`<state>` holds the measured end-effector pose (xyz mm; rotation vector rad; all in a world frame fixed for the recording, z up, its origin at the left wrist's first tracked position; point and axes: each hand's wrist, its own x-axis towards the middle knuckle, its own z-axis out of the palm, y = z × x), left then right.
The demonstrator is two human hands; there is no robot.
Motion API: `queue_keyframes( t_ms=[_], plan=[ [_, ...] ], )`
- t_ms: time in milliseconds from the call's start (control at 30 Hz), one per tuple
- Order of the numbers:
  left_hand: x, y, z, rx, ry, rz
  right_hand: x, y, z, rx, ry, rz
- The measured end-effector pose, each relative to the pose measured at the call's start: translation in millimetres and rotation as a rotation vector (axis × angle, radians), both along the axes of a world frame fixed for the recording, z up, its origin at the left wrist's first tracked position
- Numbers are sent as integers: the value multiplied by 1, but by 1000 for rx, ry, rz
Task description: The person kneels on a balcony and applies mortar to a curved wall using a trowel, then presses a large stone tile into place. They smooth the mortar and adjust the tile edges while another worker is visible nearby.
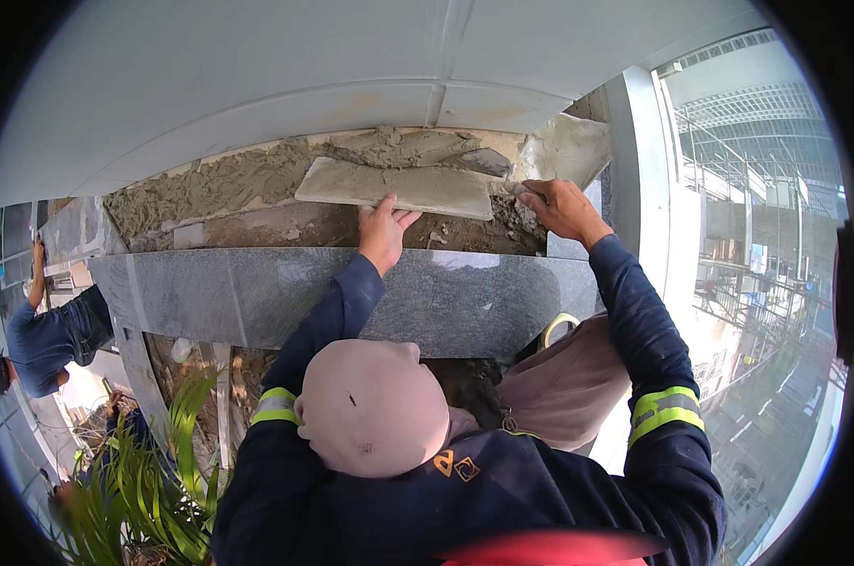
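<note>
A flat grey slab piece [399,187] lies along the trough on wet mortar [219,189]. My left hand [384,233] grips its near edge, fingertips at the rim and thumb partly out of sight. At the slab's right end my right hand [564,209] is closed, fingers curled, around something hidden by the hand. Beside those fingers is a rough, mortar-covered patch [521,212]. A smaller grey flat piece [488,162] sits in the mortar behind the slab. To the right of it is a whitish, crumpled sheet or bag [564,149].
A polished grey stone ledge [351,292] runs in front of the trough, with a pale panel wall [257,75] behind it. A white post [635,170] stands at right. Green leaves [153,481] and a co-worker in dark blue [54,340] are at left.
</note>
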<state>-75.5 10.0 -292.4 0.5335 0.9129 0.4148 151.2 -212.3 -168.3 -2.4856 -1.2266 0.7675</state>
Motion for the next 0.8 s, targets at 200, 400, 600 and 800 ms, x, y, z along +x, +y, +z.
queue_keyframes(
  t_ms=[200,400,600,800],
  plan=[
    [-16,13,1,-119,-126,-92,-39,34,68,172,183,-21],
    [-35,45,8,-224,-132,94,-123,142,46,301,98,158],
    [-48,52,15,-192,-334,-36,-174,158,19,150,-34,177],
    [-42,49,27,-307,-271,120,-127,78,-4,-32,-175,1]
  ],
)
